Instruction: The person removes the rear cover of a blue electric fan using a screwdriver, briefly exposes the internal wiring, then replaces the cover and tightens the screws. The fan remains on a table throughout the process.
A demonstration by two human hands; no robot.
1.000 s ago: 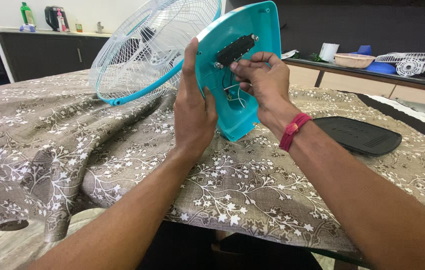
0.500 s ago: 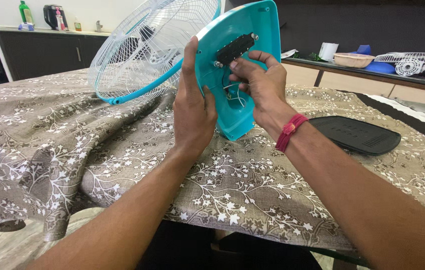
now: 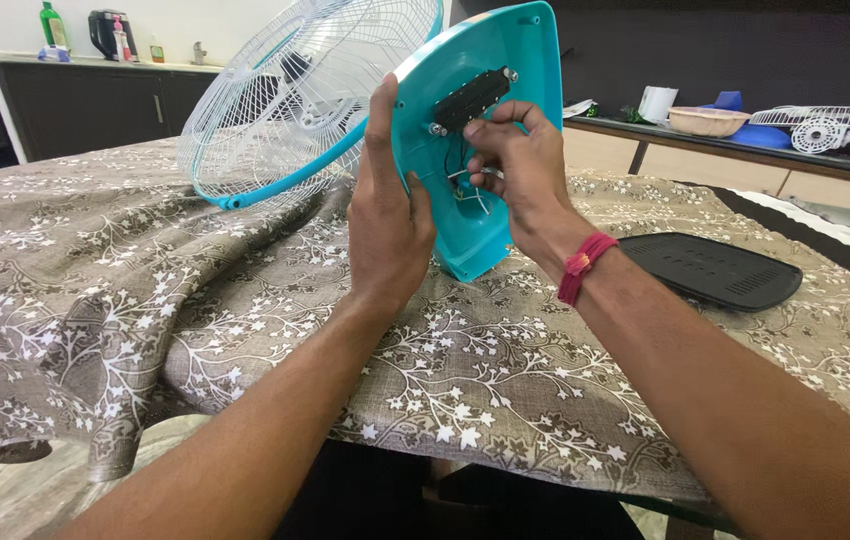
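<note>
The turquoise fan base stands tipped on its edge on the worktop, its hollow underside turned toward us, and it joins the white wire fan guard with its turquoise rim, which leans away behind it. The worktop wears a brown cloth printed with white branches; its near edge drops off just below our forearms, and the cloth lies open and bare to the left of the guard. To the right, well apart from the base, a flat black cover plate lies near the worktop's right edge. Our left hand braces the base's left rim, fingers pressed flat along it, thumb hooked inside. Our right hand, a red band at the wrist, reaches into the hollow just below a black bar fixed there, fingers pinching thin wires. Far back left, a green bottle stands on a dark cabinet.
</note>
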